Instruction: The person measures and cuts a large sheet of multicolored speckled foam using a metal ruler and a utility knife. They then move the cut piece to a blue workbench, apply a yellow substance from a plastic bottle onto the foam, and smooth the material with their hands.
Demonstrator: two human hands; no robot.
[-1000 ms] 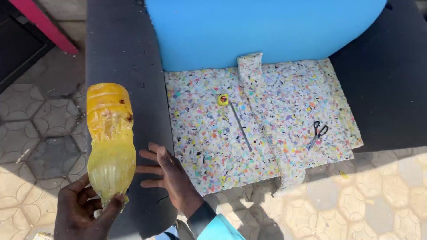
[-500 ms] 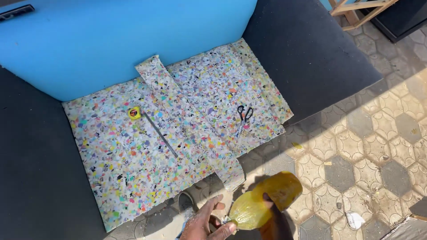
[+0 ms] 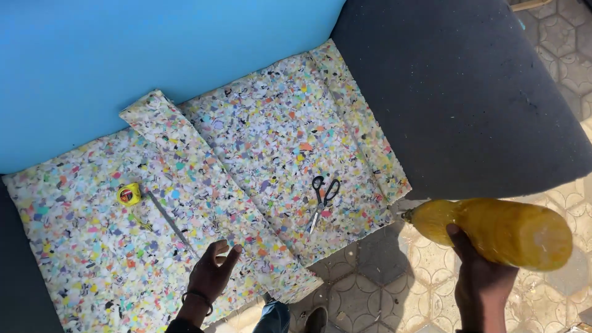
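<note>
A floor of hexagonal paving tiles (image 3: pixel 394 290) is being seen from the head view, with a dark armchair frame standing on it; a blue foam slab (image 3: pixel 123 68) is lying against its back and a multicoloured chip-foam sheet (image 3: pixel 265 160) is spread over the seat. A narrower foam strip (image 3: pixel 185 166) is lying diagonally on the sheet. The left hand (image 3: pixel 209 277) is being pressed flat and open, grasping nothing, on the near end of that strip. The right hand (image 3: pixel 481 277) is being clenched round a yellow plastic bottle (image 3: pixel 493 229), which is being held on its side over the tiles, just off the seat's right front corner, its narrow end pointing towards the foam.

Scissors (image 3: pixel 322 198) are lying on the sheet between the two hands, and a yellow tape measure (image 3: pixel 128 195) is resting further left, its blade drawn out towards the left hand.

With the bottle being held level, liquid is judged likely to be spilled on the tiles or on the scissors if squeezed early. The strip is likely to be shifted if the left hand's pressure is being eased, and the tape blade could be caught beneath it
</note>
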